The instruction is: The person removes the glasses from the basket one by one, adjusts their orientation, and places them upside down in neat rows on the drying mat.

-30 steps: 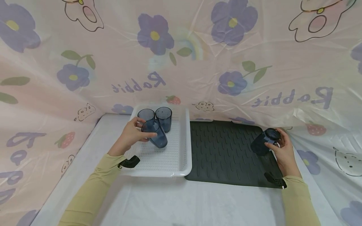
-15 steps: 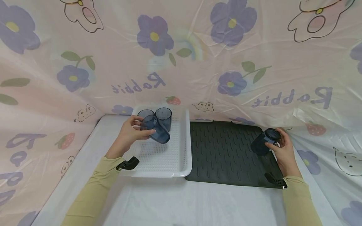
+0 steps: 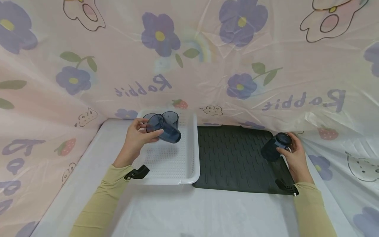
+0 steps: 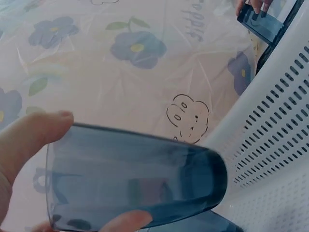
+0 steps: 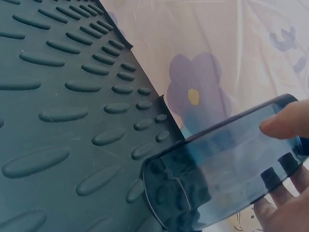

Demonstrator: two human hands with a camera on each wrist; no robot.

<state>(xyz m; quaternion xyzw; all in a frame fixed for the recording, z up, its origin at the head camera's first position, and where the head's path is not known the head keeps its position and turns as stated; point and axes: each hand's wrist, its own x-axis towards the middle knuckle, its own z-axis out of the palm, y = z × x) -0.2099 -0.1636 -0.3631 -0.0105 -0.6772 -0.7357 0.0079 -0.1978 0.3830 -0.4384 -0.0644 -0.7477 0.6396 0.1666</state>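
My left hand (image 3: 133,141) grips a blue-tinted clear tumbler (image 3: 170,132) near its rim, thumb on the near side. That tumbler tilts, its base pointing right, above a white perforated tray (image 3: 193,158). Two similar tumblers stand in the tray's far left part: one (image 3: 171,116) shows behind the held tumbler, the other (image 3: 147,116) is mostly hidden by it and my fingers. At the right, my right hand (image 3: 297,161) holds another blue tumbler (image 5: 231,164) by its upper end, tilted over the right side of a dark ridged mat (image 3: 231,161). Whether it touches the mat I cannot tell.
The tray and mat lie side by side on a white-covered table (image 3: 225,214). A patterned plastic sheet (image 3: 201,79) rises directly behind them and at both sides. Each wrist wears a black strap device (image 3: 139,172).
My left hand has raised its tumbler and tipped it further toward horizontal, base swinging right and up. The right hand and its tumbler have stayed nearly still. The head view shifted slightly.
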